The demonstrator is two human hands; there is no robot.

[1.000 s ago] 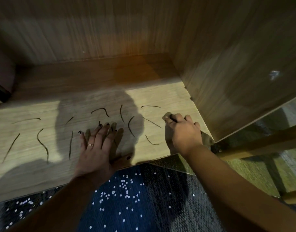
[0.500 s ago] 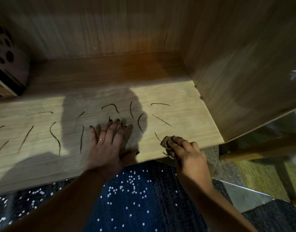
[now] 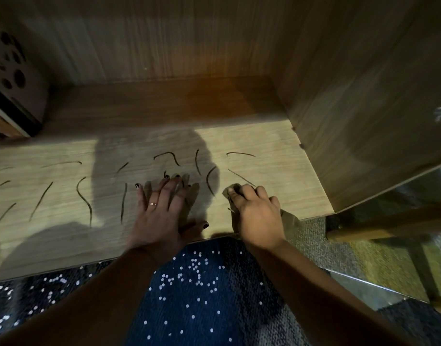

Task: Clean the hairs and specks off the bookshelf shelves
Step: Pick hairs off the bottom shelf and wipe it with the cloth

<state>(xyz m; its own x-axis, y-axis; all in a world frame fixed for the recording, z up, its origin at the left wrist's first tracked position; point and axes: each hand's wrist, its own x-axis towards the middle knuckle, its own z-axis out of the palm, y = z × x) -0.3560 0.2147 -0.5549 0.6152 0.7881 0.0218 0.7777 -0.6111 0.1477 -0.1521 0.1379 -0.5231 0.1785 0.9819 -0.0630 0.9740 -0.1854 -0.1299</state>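
Note:
A light wooden shelf (image 3: 276, 146) carries several dark curved hairs (image 3: 167, 156), spread from the far left to the right. My left hand (image 3: 159, 211) lies flat with spread fingers on the shelf's middle. My right hand (image 3: 258, 211) grips a small brownish cloth (image 3: 288, 217) and presses it on the shelf near the front right edge. One long hair (image 3: 240, 177) lies just beyond its knuckles. The cloth's tail hangs over the shelf edge.
The shelf's back panel (image 3: 164, 41) and right side wall (image 3: 364, 101) close the bay. A spotted box (image 3: 14, 78) stands at the back left. Below the shelf lies blue speckled carpet (image 3: 202, 295); a wooden frame (image 3: 389, 226) sits low at the right.
My right hand with the cloth has pushed forward from the shelf's front edge onto the board, toward the right-hand hairs. The short hair near the front edge is gone. My left hand stays put.

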